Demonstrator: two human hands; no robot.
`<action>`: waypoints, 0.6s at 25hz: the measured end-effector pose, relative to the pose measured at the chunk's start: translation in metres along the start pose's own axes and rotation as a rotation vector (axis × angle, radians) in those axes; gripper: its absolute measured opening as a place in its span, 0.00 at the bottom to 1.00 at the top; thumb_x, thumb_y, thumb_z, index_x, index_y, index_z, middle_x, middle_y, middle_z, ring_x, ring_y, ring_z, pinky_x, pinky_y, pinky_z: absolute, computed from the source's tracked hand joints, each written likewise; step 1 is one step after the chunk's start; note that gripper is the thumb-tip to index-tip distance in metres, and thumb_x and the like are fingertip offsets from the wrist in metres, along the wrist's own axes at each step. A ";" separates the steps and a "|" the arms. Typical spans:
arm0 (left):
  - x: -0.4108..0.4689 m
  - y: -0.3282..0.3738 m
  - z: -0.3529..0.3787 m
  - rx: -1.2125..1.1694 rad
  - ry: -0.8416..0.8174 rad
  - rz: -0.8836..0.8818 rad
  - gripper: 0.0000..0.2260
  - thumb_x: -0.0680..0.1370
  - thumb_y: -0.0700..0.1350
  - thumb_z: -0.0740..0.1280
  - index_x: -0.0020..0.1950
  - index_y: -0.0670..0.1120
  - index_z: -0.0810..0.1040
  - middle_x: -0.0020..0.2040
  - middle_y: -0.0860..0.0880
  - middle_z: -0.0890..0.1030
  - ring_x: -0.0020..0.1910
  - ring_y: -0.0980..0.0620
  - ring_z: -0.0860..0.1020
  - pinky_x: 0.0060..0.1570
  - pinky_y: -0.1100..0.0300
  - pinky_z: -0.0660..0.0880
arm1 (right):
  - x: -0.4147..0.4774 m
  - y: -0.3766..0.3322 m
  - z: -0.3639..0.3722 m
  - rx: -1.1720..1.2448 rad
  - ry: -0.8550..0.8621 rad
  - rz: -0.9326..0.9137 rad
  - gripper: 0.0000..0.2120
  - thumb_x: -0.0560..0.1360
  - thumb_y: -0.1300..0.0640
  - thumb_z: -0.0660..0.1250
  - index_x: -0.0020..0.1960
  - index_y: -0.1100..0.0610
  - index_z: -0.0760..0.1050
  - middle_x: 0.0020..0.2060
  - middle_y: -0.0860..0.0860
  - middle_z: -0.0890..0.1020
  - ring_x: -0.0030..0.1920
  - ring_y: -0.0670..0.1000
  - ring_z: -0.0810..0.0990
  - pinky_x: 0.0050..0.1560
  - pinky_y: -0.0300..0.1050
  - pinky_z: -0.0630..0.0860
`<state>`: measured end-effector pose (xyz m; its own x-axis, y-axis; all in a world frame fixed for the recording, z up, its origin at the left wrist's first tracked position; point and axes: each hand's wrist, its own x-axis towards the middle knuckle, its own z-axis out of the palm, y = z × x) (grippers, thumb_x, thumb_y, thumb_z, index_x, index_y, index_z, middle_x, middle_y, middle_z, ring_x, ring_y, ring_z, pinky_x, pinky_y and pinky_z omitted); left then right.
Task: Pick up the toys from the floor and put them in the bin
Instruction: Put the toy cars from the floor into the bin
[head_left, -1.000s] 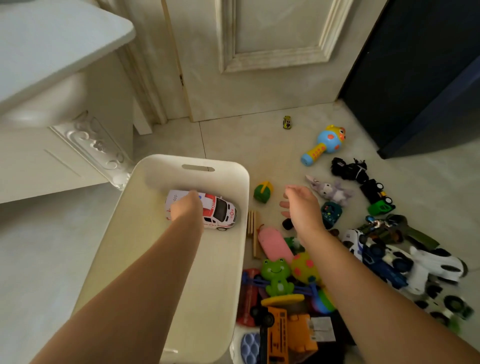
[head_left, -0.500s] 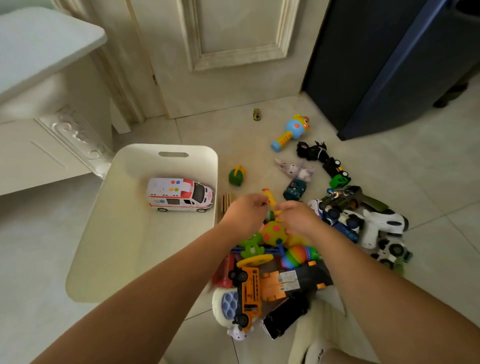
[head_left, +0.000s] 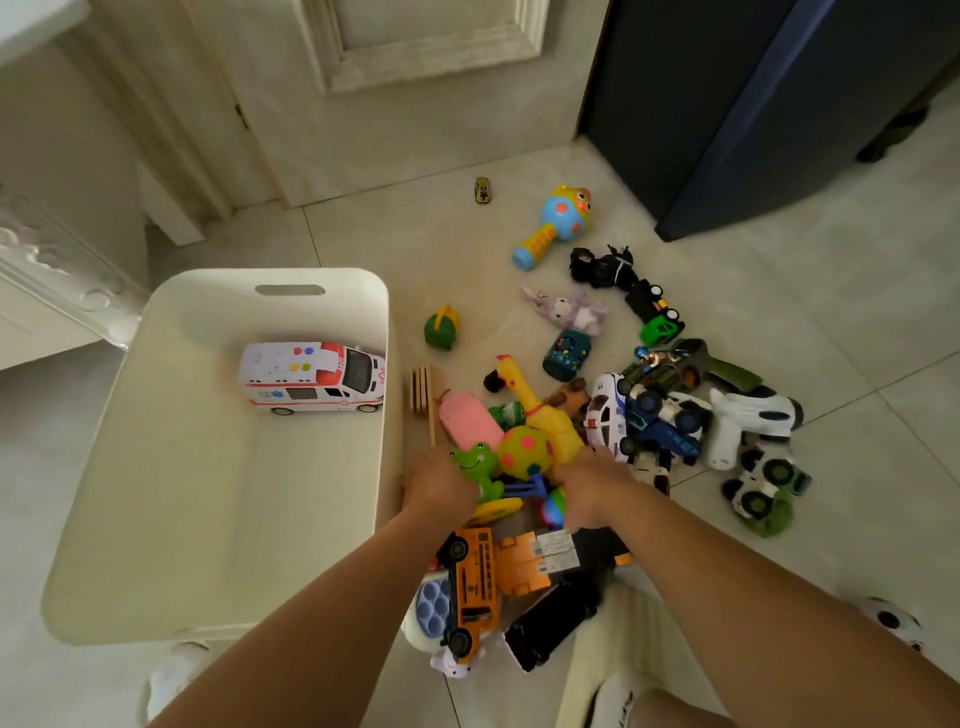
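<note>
Pale tile floor (head_left: 810, 322) — white bin (head_left: 270, 272) sits on it at the left; tiny car (head_left: 482, 189) alone up near the door (head_left: 415, 135); rattle (head_left: 556, 226), green toy (head_left: 442, 328) and plush bunny (head_left: 569, 312) lie apart; the rest is one heap just right of the bin — orange bus (head_left: 472, 587), white plane (head_left: 748, 415), lots more touching.
</note>
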<state>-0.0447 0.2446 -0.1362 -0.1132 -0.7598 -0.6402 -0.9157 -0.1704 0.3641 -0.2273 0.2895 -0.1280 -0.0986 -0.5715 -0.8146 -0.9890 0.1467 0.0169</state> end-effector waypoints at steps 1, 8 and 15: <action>0.002 -0.002 0.004 0.009 0.015 0.037 0.25 0.76 0.43 0.63 0.72 0.46 0.64 0.68 0.39 0.69 0.64 0.40 0.71 0.62 0.49 0.71 | 0.002 -0.002 0.001 -0.040 0.005 0.001 0.30 0.71 0.50 0.71 0.71 0.51 0.67 0.68 0.58 0.63 0.71 0.63 0.58 0.67 0.59 0.65; -0.025 0.021 0.004 0.171 0.191 0.440 0.19 0.78 0.44 0.62 0.69 0.48 0.69 0.64 0.48 0.71 0.64 0.48 0.68 0.63 0.54 0.68 | 0.003 0.006 0.003 0.125 0.078 -0.043 0.33 0.72 0.49 0.72 0.73 0.53 0.63 0.69 0.58 0.63 0.69 0.62 0.64 0.66 0.55 0.69; -0.045 0.025 0.035 0.276 -0.040 0.549 0.14 0.78 0.41 0.59 0.63 0.47 0.73 0.60 0.46 0.75 0.59 0.46 0.72 0.55 0.51 0.72 | -0.027 0.002 -0.003 0.067 0.508 -0.087 0.15 0.73 0.54 0.66 0.58 0.57 0.71 0.57 0.56 0.73 0.59 0.57 0.71 0.50 0.48 0.68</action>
<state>-0.0766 0.2966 -0.1222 -0.6057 -0.6658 -0.4357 -0.7853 0.4119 0.4622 -0.2270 0.3030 -0.1047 -0.0736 -0.9014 -0.4266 -0.9885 0.1227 -0.0887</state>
